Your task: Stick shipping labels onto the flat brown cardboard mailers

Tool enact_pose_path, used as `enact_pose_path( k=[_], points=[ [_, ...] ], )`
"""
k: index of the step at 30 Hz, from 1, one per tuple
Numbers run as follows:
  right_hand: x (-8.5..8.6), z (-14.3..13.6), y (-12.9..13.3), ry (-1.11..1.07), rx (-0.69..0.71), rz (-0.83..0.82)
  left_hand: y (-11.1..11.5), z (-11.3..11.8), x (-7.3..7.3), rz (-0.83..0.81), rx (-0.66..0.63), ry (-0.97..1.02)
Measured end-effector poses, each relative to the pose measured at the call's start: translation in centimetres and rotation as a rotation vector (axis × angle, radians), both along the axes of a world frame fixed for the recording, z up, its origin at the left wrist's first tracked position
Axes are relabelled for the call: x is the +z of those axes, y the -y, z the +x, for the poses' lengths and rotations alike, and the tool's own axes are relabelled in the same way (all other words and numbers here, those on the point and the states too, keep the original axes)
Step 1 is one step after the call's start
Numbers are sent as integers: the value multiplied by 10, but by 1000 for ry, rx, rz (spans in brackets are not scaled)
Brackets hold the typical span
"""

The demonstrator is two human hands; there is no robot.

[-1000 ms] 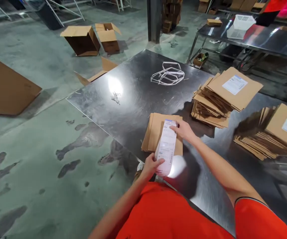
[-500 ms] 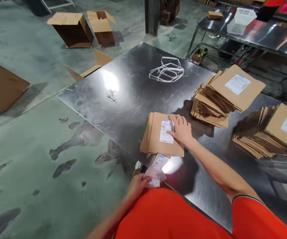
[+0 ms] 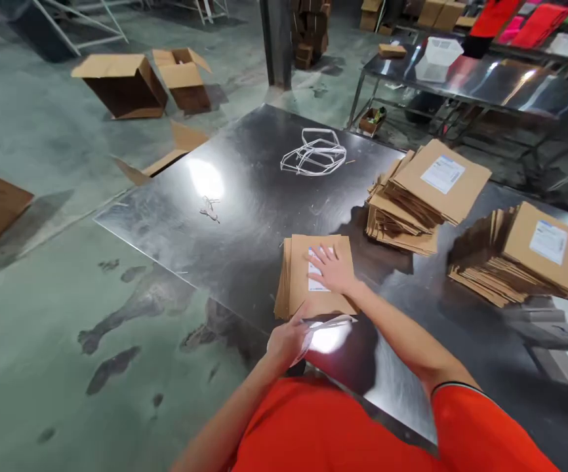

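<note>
A short stack of brown cardboard mailers [image 3: 296,303] lies near the front edge of the metal table. On its top one is a white printed label [image 3: 317,286], partly covered by my right hand [image 3: 332,269], which rests flat with fingers spread. Just below the stack, my left hand [image 3: 288,341] pinches a strip of white labels [image 3: 330,322]; the strip is bent and seen nearly edge-on, so its print is hard to make out.
Two taller piles of labelled mailers [image 3: 444,174] [image 3: 549,246] stand on the right of the metal table [image 3: 249,242]. White plastic straps [image 3: 313,154] lie at the back, a crumpled scrap [image 3: 209,208] on the left. Open cartons [image 3: 121,85] stand on the floor; a person [image 3: 495,19] is beyond.
My right hand has flattened and spread over the label on the top mailer. My left hand has risen toward the stack with the label strip, which has turned edge-on. The view has shifted slightly.
</note>
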State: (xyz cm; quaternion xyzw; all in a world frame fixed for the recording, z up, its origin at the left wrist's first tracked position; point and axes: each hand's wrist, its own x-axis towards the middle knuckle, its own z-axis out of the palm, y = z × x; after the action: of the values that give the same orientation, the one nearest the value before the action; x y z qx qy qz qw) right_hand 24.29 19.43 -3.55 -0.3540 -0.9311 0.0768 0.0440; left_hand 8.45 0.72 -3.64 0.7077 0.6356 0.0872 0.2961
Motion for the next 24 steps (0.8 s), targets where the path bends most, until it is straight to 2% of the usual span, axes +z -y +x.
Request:
enact_pose_path(
  k=[3,5,6,8,10,13,15,17,19,22,24],
  points=[
    [12,28,-14,-86,-482,-28,1,-4,-1,21,51,88],
    [15,45,0,-205,-766,-136,1,-8,-3,31,84,181],
    [15,51,12,-259,-850,-241,1,-11,-4,29,103,234],
    [11,57,43,-343,-914,-470,2,-18,-7,18,167,373],
    [7,56,71,-421,-892,-583,2,-25,-9,3,230,553],
    [12,51,93,-529,-859,-507,3,-38,-7,-87,314,828],
    [25,52,93,-580,-849,-452,5,-44,-3,-180,394,926],
    [47,60,80,-695,-835,-405,8,-47,2,-251,479,970],
    [77,77,53,-889,-816,-312,14,-44,6,-300,550,1003],
    [129,118,-13,-1135,-876,-54,24,-32,9,-329,622,1007],
    [163,150,-62,-1155,-994,94,28,-21,10,-311,635,960]
  ],
)
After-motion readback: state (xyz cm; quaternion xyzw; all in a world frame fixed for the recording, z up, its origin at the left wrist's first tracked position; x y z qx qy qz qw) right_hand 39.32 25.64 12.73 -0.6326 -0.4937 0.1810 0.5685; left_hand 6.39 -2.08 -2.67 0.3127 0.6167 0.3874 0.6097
